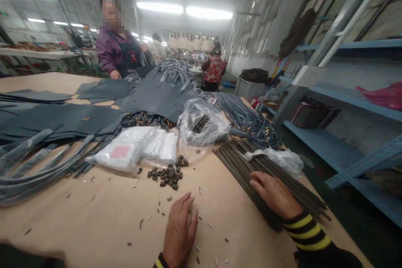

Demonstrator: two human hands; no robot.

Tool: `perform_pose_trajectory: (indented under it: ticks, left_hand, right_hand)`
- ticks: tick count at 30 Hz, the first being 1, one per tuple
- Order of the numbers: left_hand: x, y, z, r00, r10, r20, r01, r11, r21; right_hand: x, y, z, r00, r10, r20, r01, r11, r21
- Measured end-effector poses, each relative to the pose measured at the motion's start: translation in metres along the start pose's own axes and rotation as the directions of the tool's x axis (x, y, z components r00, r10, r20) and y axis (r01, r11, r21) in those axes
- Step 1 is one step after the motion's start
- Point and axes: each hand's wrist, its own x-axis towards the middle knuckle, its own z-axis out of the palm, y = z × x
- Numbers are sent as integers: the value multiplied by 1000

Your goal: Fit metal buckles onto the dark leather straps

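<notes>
My left hand lies low over the brown-paper table top, its fingers stretched out and somewhat apart. Around it are scattered small metal and dark bits, and a heap of small dark loops sits just beyond the fingertips. Over on the right, my right hand rests on a bundle of long dark strips, with its fingers curled down and drawn together on them. How many strips it grips is hidden under the palm.
A white plastic packet and a clear bag stand behind the loops. Dark blue panels and straps spread across the table. Across it stands a co-worker. Blue shelving borders the right side.
</notes>
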Motion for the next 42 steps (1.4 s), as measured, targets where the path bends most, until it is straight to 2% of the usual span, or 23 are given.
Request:
perform_pose_trajectory:
  ticks: [3,10,16,20,22,24,26,27,29,30,31,33,35,37,42]
  left_hand:
    - [1,1,-2,1000,-27,9,27,999,-20]
    - [4,2,-3,997,-57,53,61,995,-80]
    - [3,2,-3,997,-49,56,54,995,-81]
    - [5,1,-4,999,-53,9,53,989,-136]
    - [4,5,-7,998,-68,-15,64,978,-200]
    - [2,17,-10,993,-114,19,114,950,-289]
    - [-2,35,-15,968,-188,164,239,887,-396]
    - [-5,46,-17,934,-220,281,331,831,-448]
    - [-10,68,-18,822,-235,519,527,660,-536]
    - [-12,77,-18,770,-221,599,606,548,-576]
    - [-14,83,-17,732,-207,649,662,440,-606]
    - [-15,89,-14,696,-213,686,717,249,-651]
    - [-16,88,-12,681,-254,687,729,141,-670]
    - [-18,83,-14,667,-285,688,737,120,-665]
    - [-21,74,-28,687,-275,672,725,206,-657]
  right_hand:
    - [-1,1,-1,999,23,32,-26,995,97]
    - [-25,30,-11,983,152,103,-172,959,224]
    - [-40,13,19,964,230,131,-259,922,287]
    - [-44,6,26,941,210,265,-319,807,497]
    - [-49,3,23,919,163,360,-364,703,611]
    - [-55,-3,21,898,117,425,-408,587,699]
    - [-62,-13,22,888,77,454,-432,477,765]
    - [-66,-18,23,887,59,458,-438,427,792]
    - [-72,-31,29,889,21,457,-437,335,835]
    - [-75,-38,32,891,-2,455,-434,296,851]
    - [-77,-45,35,891,-26,452,-431,261,864]
    - [-81,-56,42,890,-70,451,-430,200,880]
    - [-84,-64,47,885,-97,455,-440,147,886]
    - [-85,-69,50,878,-109,466,-456,102,884]
    - [-87,-76,47,833,-175,525,-532,8,847]
